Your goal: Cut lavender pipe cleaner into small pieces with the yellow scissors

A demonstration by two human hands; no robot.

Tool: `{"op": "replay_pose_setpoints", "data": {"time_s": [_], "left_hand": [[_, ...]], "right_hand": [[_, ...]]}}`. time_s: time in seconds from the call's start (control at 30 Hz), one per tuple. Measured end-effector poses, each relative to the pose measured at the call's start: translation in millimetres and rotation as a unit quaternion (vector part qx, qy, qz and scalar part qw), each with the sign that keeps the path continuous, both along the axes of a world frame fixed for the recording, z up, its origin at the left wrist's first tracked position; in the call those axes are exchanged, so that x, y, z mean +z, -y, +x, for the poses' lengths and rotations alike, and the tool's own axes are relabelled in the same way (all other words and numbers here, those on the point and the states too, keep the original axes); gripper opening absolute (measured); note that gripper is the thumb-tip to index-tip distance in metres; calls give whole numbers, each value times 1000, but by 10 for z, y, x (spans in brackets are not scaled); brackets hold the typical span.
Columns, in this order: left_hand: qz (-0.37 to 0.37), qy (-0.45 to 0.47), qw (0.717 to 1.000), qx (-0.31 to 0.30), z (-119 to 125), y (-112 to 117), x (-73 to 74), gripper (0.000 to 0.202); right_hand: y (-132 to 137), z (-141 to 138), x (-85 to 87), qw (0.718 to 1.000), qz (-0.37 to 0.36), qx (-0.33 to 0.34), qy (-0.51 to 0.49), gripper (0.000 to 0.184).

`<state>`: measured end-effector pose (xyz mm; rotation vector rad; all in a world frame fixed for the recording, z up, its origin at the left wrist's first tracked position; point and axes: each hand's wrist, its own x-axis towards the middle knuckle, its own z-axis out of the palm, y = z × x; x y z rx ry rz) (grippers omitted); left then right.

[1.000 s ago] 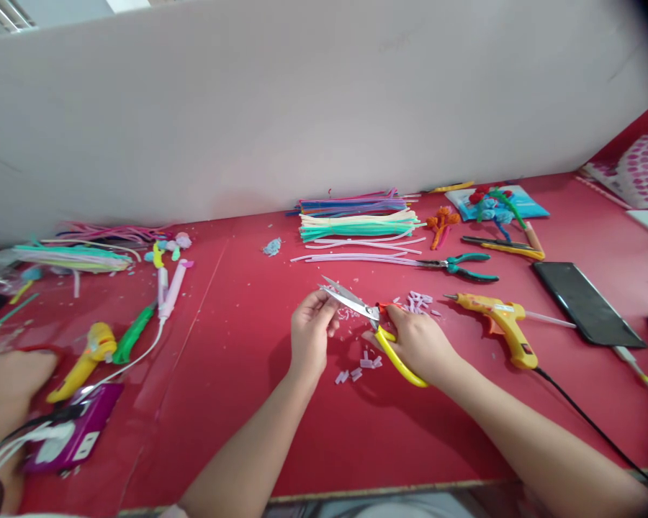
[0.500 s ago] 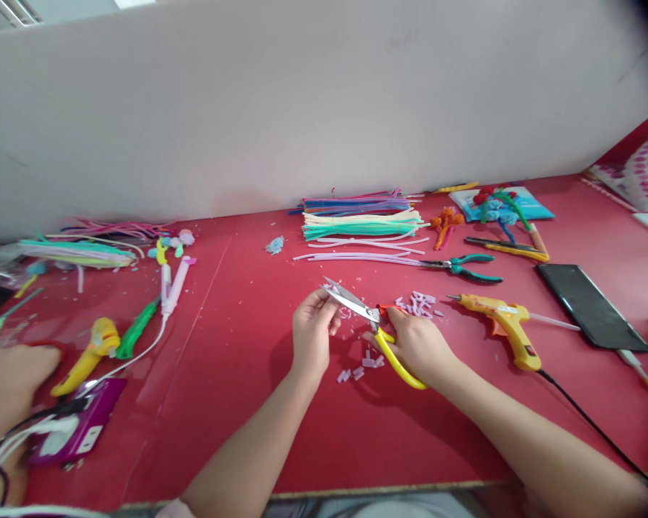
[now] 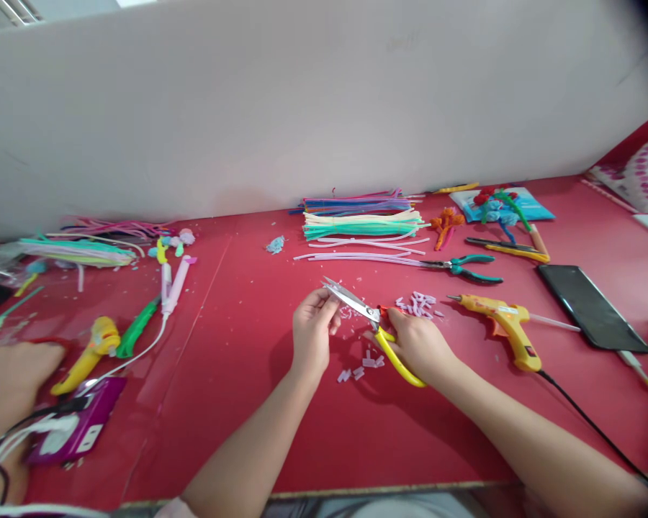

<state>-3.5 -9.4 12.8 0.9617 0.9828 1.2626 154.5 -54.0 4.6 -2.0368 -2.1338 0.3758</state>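
My right hand (image 3: pixel 418 345) grips a pair of scissors (image 3: pixel 397 356) with yellow and orange handles, fingers wrapped round them. Their blades point up and left, nearly closed, with the tips at my left hand (image 3: pixel 314 324). The thumb and fingers of that hand are pinched at the blade tips on a short lilac pipe cleaner piece, mostly hidden by fingers and blades. Beneath the blades lies lilac fluff (image 3: pixel 350 312). Cut lilac pipe cleaner pieces (image 3: pixel 418 303) form a pile beyond my right hand, and several more pieces (image 3: pixel 368 362) are scattered nearer me.
Bundled pipe cleaners (image 3: pixel 361 224) lie along the wall, with loose lilac stems (image 3: pixel 364 257) before them. Pliers (image 3: pixel 464 267), a yellow glue gun (image 3: pixel 500 320) and a phone (image 3: pixel 591 306) are to the right. At left are another glue gun (image 3: pixel 91 352) and another person's arm (image 3: pixel 11 388).
The scissor blades have closed together at my left fingertips. Both my hands stay in nearly the same place. The other person's hand at the left has shifted slightly right.
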Motion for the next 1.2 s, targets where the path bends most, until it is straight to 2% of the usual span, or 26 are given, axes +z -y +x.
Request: {"op": "replay_pose_setpoints", "data": {"time_s": [0.4,0.63,0.73,0.8,0.9,1.03,1.1,1.2], "left_hand": [[3,-13,1000,-7,0,5,56,15],[3,-1,999,-33,5,-2,34,14],[-16,10,998,-55,26,-5,25,17],[-44,8,995,-88,45,4,22,18],[-93,-2,980,-176,74,39,31,18],[-133,-11,950,-282,93,102,63,17],[-143,-11,939,-311,95,123,73,17],[-140,-21,932,-335,95,129,71,18]], "right_hand": [[0,40,1,1000,3,3,12,39],[-16,66,80,999,11,-48,-3,38],[-40,85,107,998,8,-57,-40,35],[-51,86,129,993,-1,-56,-104,32],[-49,77,171,966,-10,-46,-255,26],[-31,80,216,898,-58,-19,-435,19],[-22,87,232,882,-86,-16,-464,18],[-9,90,265,878,-104,-17,-467,16]]}}
